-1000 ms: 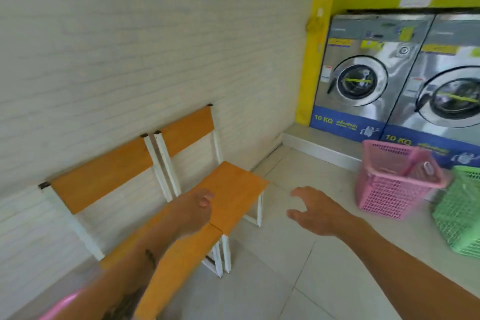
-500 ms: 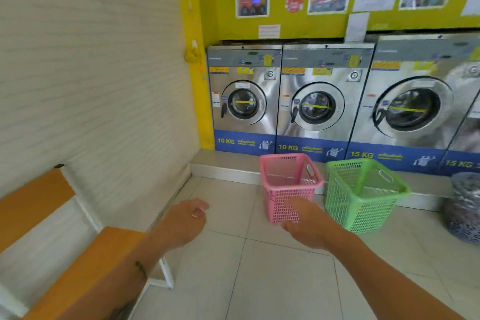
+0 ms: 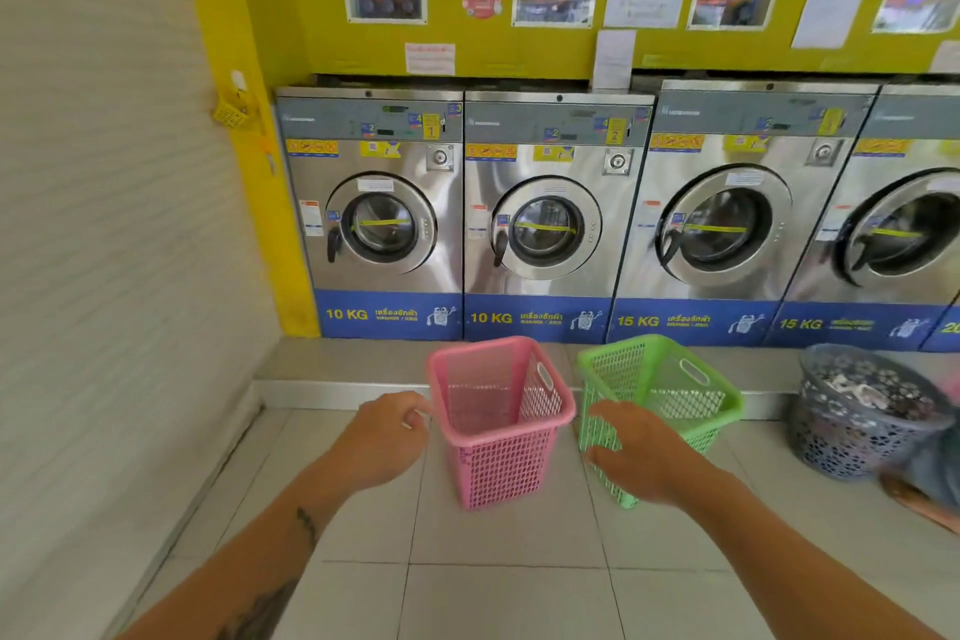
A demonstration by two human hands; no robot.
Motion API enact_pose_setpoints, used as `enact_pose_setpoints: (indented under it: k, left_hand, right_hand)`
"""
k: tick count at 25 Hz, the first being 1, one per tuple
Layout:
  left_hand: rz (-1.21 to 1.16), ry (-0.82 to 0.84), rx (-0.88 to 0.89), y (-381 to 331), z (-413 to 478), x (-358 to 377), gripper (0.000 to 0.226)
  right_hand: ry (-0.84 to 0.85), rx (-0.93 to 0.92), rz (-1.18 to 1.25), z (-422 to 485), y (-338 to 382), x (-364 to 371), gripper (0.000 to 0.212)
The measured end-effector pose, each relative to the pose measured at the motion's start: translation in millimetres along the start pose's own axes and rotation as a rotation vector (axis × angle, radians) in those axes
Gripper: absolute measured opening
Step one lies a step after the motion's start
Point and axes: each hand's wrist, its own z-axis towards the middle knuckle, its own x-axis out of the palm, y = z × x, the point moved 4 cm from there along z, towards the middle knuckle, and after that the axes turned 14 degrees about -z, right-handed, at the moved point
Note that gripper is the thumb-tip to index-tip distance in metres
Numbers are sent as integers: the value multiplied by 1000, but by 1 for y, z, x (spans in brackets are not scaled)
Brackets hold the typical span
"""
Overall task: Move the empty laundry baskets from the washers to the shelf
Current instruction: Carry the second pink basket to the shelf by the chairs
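An empty pink basket (image 3: 498, 426) stands on the tiled floor in front of the second washer (image 3: 550, 224). An empty green basket (image 3: 670, 390) stands just to its right, tilted a little. My left hand (image 3: 384, 437) hovers beside the pink basket's left rim, fingers loosely curled, holding nothing. My right hand (image 3: 639, 452) is spread open in front of the green basket's near-left corner, between the two baskets; I cannot tell if it touches. No shelf is in view.
A row of steel front-loading washers (image 3: 379, 218) stands on a low step (image 3: 322, 379) against the yellow wall. A dark round basket full of laundry (image 3: 862, 411) sits on the floor at the right. A white ribbed wall (image 3: 104, 276) runs along the left.
The view has swung right, from the orange bench to the washers, and moved closer. Both hands have reached forward to the sides of the pink basket.
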Motion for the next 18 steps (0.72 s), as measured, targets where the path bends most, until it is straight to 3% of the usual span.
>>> enact_pose_setpoints:
  k: [7,13,18]
  left_hand:
    - [-2,64,-27,8,158,57,27]
    - [81,0,-108,14,271,106,43]
    - [157,-82,-147,34,343,123,43]
  right_hand:
    - [18,52,-6,137,-56,8,51]
    - [85,36,-2,281,-119,23,45]
    - [176,-15,-23,383,-143,38,49]
